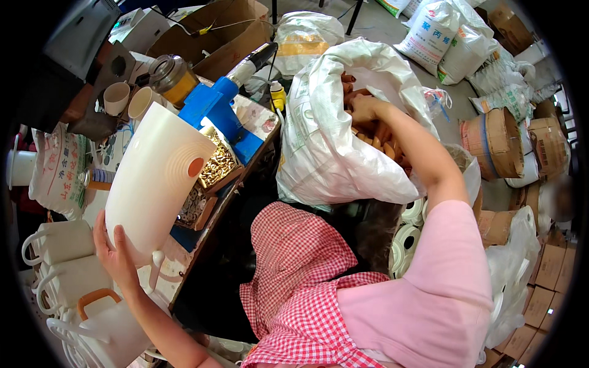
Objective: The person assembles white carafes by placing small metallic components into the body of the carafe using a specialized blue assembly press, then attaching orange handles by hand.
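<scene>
Brown pieces (385, 147) partly hide right hand (366, 108) — hold unclear; left hand (116, 256) half-curled round white jug (153, 168).

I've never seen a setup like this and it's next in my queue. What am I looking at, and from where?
There is no robot here: one person works bare-handed, seen from above through a wide fisheye camera worn on the head, so straight edges bend.

The left hand is spread against the lower end of a tilted, cream-white, rounded hollow body. The right hand reaches into a white woven sack of brown curved pieces; whether it grips one is unclear.

On the bench stand a blue metal machine and an open box of small brass-coloured parts.
</scene>
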Motion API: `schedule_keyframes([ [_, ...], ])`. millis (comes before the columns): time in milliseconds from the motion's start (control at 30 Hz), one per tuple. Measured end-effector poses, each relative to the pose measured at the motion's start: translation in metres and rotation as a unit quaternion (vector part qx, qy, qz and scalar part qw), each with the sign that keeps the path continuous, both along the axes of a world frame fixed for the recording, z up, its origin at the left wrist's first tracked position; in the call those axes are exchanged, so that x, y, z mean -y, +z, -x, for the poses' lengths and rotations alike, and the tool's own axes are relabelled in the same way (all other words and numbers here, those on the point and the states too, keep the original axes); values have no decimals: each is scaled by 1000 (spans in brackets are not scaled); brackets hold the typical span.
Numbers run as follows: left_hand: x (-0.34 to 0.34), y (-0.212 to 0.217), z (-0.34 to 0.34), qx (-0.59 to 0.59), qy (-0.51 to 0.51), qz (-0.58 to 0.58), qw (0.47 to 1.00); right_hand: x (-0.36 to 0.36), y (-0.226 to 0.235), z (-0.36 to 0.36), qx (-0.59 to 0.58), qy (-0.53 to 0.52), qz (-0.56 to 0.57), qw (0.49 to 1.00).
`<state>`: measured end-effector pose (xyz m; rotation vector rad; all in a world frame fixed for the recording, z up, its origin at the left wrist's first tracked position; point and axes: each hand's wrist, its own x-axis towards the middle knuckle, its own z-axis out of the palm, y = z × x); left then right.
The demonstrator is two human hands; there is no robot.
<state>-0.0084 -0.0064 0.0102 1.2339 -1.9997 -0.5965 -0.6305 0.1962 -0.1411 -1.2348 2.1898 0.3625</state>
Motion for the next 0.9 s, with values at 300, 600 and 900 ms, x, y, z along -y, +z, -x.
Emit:
schedule_keyframes([
  [300,2,-3,7,1,-9,33,999,-95,88,-55,115,-168,431,879],
  [600,8,-11,1,38,0,77,996,-112,174,-138,113,10,608,786],
  [900,-5,5,-32,96,52,163,980,-64,210,-200,164,50,568,805],
])
